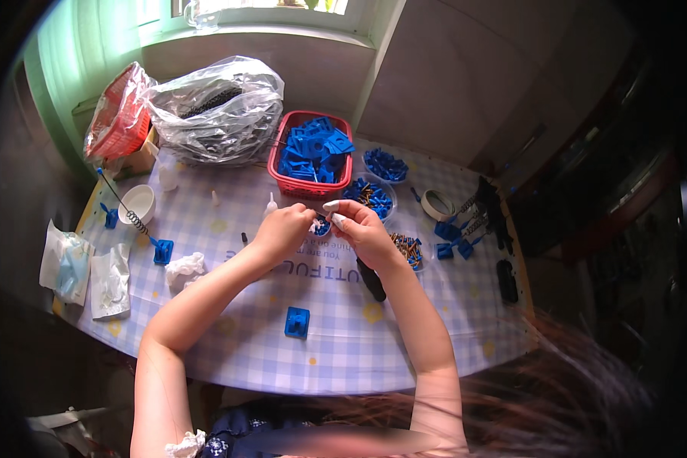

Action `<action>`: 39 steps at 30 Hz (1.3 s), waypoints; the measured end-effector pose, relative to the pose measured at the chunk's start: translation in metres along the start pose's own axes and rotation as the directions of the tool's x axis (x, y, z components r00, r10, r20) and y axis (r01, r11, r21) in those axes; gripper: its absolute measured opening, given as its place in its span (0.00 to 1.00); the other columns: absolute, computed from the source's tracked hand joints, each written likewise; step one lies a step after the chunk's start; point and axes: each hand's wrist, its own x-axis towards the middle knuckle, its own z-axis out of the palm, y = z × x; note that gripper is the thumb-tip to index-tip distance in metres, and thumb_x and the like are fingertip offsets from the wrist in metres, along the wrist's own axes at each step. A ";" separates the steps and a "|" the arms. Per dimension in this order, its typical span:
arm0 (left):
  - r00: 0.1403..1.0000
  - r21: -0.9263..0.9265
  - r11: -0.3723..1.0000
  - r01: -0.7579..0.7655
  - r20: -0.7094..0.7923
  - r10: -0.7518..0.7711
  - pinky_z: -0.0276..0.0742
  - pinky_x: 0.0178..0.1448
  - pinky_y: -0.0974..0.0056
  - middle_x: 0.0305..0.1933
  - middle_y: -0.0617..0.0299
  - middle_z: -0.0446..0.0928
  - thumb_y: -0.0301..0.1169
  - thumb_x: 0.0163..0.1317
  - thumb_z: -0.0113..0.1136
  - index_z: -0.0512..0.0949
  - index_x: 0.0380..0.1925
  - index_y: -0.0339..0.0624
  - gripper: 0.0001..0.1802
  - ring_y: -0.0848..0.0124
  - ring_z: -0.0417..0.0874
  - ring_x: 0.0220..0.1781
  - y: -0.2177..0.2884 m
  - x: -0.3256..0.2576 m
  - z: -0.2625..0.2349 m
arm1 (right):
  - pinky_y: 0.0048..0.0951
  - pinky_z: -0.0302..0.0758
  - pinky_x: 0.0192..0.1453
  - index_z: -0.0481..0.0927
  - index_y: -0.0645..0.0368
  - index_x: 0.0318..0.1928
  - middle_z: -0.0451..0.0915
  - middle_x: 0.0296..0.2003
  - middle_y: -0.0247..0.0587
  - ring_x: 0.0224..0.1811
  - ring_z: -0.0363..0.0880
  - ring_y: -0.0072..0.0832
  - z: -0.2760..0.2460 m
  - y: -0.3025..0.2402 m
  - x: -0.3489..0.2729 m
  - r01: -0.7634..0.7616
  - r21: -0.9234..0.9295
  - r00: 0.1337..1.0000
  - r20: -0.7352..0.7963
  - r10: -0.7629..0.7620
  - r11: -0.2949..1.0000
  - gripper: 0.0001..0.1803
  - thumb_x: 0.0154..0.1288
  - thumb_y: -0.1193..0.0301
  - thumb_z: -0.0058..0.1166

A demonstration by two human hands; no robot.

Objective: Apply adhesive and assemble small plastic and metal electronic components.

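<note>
Together, left hand [284, 231] and right hand [361, 229] pinch a small blue part [322, 226] before the red basket [282, 153].

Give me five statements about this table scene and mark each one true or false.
1. The red basket holds blue plastic parts. True.
2. The left hand and the right hand are far apart at opposite table edges. False: they meet over the middle of the table, around a small blue piece.
3. A single blue square part lies on the checked tablecloth nearer the person than the hands. True.
4. The white bowl sits to the person's right. False: it is on the left side.
5. The clear plastic bag lies flat and empty. False: it is bulging with dark contents.
</note>
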 end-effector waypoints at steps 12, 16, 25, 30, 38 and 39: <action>0.994 -0.495 0.866 -0.072 -0.107 0.022 0.70 0.24 0.72 0.30 0.58 0.73 0.22 0.46 0.56 0.73 0.34 0.37 0.12 0.74 0.75 0.24 0.038 -0.049 -0.069 | 0.19 0.65 0.40 0.71 0.64 0.41 0.72 0.34 0.37 0.34 0.67 0.20 0.033 0.015 -0.055 -0.065 0.389 0.994 0.103 0.027 0.919 0.10 0.57 0.77 0.45; 0.989 -0.570 0.816 -0.096 -0.144 0.016 0.72 0.23 0.74 0.30 0.60 0.73 0.24 0.43 0.61 0.74 0.34 0.39 0.14 0.74 0.76 0.26 0.044 -0.065 -0.061 | 0.20 0.64 0.40 0.70 0.63 0.43 0.72 0.35 0.35 0.34 0.66 0.19 0.044 0.031 -0.071 -0.136 0.443 0.986 0.146 0.078 0.886 0.12 0.57 0.76 0.45; 0.995 -0.586 0.809 -0.047 -0.098 -0.013 0.73 0.26 0.73 0.27 0.60 0.75 0.22 0.45 0.59 0.75 0.28 0.39 0.08 0.74 0.77 0.26 0.039 -0.073 -0.049 | 0.21 0.63 0.40 0.72 0.59 0.41 0.71 0.35 0.34 0.34 0.66 0.21 0.047 0.039 -0.072 -0.160 0.384 0.979 0.183 0.095 0.909 0.11 0.57 0.75 0.47; 0.934 -0.918 0.225 0.325 0.275 -0.227 0.74 0.30 0.73 0.28 0.60 0.75 0.23 0.48 0.57 0.74 0.28 0.35 0.06 0.76 0.76 0.26 0.042 -0.075 -0.046 | 0.19 0.64 0.38 0.73 0.61 0.41 0.70 0.34 0.33 0.32 0.66 0.19 0.051 0.040 -0.074 0.050 0.065 0.994 0.096 -0.056 0.997 0.11 0.56 0.78 0.45; 0.824 -0.840 -0.308 0.446 0.520 -0.226 0.74 0.40 0.71 0.30 0.56 0.75 0.23 0.49 0.56 0.73 0.30 0.31 0.08 0.72 0.77 0.33 0.042 -0.074 -0.049 | 0.18 0.66 0.36 0.74 0.62 0.39 0.70 0.33 0.34 0.31 0.67 0.19 0.055 0.039 -0.076 0.234 -0.239 0.972 0.044 -0.231 0.942 0.12 0.54 0.84 0.43; 0.824 -0.841 -0.308 0.445 0.520 -0.227 0.74 0.40 0.71 0.30 0.56 0.75 0.23 0.49 0.56 0.73 0.30 0.31 0.08 0.72 0.77 0.33 0.042 -0.073 -0.049 | 0.18 0.67 0.36 0.74 0.61 0.39 0.70 0.33 0.34 0.32 0.67 0.19 0.056 0.038 -0.077 0.225 -0.255 0.974 0.019 -0.227 0.941 0.12 0.53 0.84 0.43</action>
